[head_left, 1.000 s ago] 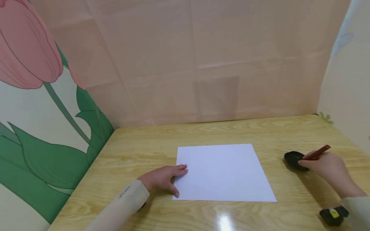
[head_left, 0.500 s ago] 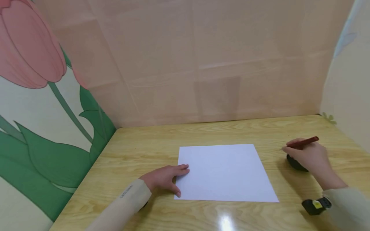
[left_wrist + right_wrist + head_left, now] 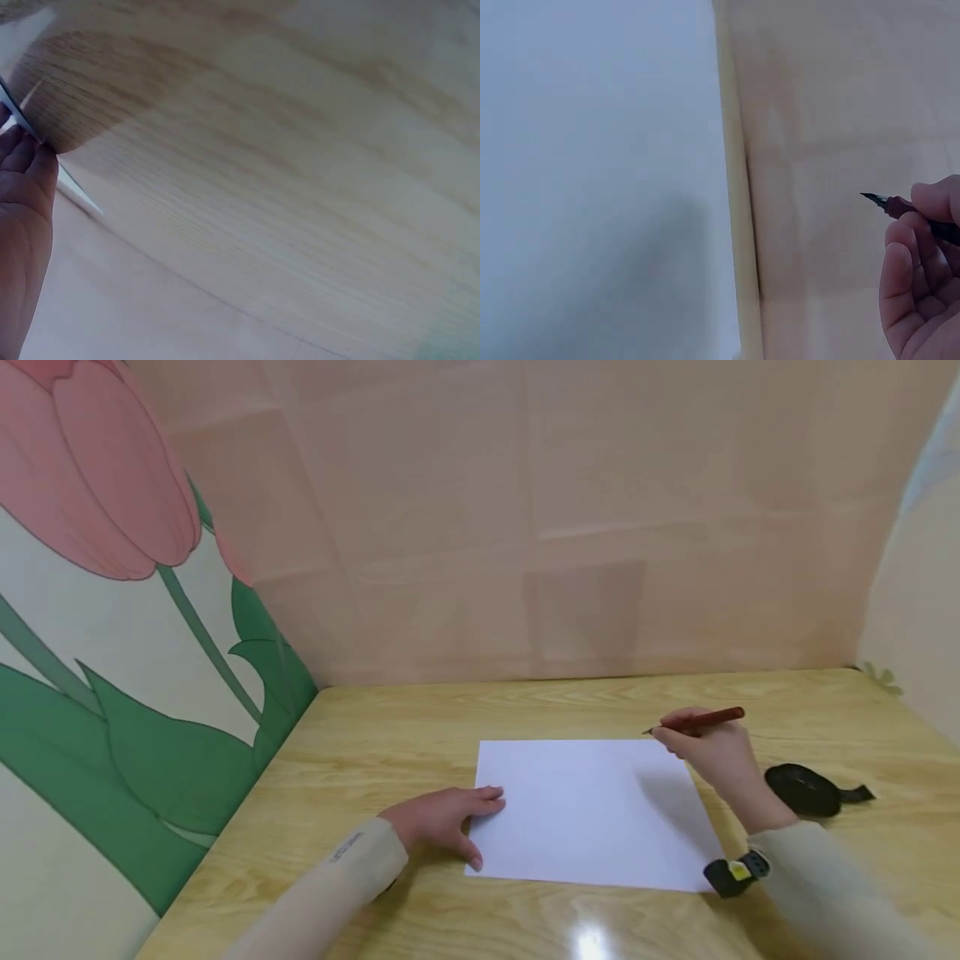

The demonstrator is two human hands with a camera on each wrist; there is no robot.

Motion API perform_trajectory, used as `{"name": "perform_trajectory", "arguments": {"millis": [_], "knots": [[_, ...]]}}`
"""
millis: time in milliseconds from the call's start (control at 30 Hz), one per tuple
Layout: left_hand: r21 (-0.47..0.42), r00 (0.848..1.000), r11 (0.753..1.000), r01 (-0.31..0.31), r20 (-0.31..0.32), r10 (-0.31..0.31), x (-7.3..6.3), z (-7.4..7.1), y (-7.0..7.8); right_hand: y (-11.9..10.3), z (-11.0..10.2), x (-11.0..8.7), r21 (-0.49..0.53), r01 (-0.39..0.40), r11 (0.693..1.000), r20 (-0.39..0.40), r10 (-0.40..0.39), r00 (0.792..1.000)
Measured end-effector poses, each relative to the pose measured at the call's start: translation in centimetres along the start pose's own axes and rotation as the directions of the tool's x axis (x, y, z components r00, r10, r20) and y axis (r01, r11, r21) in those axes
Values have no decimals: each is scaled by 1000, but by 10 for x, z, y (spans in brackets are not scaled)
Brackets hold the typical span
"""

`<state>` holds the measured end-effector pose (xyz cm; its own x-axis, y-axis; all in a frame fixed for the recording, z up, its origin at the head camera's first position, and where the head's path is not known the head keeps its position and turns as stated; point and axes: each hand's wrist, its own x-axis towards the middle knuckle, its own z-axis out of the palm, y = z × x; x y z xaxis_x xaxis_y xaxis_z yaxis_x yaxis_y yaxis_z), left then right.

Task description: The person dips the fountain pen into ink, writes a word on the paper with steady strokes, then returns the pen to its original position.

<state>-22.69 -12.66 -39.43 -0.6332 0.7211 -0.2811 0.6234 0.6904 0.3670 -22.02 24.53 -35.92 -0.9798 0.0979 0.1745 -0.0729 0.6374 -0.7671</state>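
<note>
A white sheet of paper (image 3: 585,818) lies on the wooden table. My left hand (image 3: 446,822) rests on its left edge, thumb and fingers spread apart. In the left wrist view, the left hand (image 3: 26,202) shows at the far left beside a thin strip of the paper (image 3: 79,191). My right hand (image 3: 716,760) pinches a dark red nib pen (image 3: 708,719), its tip pointing left above the paper's far right corner. The right wrist view shows the pen's pointed dark nib (image 3: 874,199) raised in the air, gripped between thumb and fingers of the right hand (image 3: 922,285).
A black round dish (image 3: 802,789) with a short tail-like handle sits on the table right of the paper. A pink-beige sheet (image 3: 585,527) covers the wall at the back. The left wall (image 3: 187,685) carries a tulip painting.
My right hand has moved left with the pen, from over the black dish to the paper's far right corner, uncovering the dish. The left hand stays on the paper; the view has shifted slightly.
</note>
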Motion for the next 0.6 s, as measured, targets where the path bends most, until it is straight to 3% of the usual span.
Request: {"name": "perform_trajectory", "arguments": {"millis": [233, 600], "knots": [[5, 1000, 1000, -15, 3, 15, 1, 0, -1, -24, 35, 9, 124, -51, 991, 71, 43, 997], [7, 1000, 1000, -1, 30, 1, 3, -3, 1, -46, 86, 16, 211, -116, 971, 177, 78, 981]]}}
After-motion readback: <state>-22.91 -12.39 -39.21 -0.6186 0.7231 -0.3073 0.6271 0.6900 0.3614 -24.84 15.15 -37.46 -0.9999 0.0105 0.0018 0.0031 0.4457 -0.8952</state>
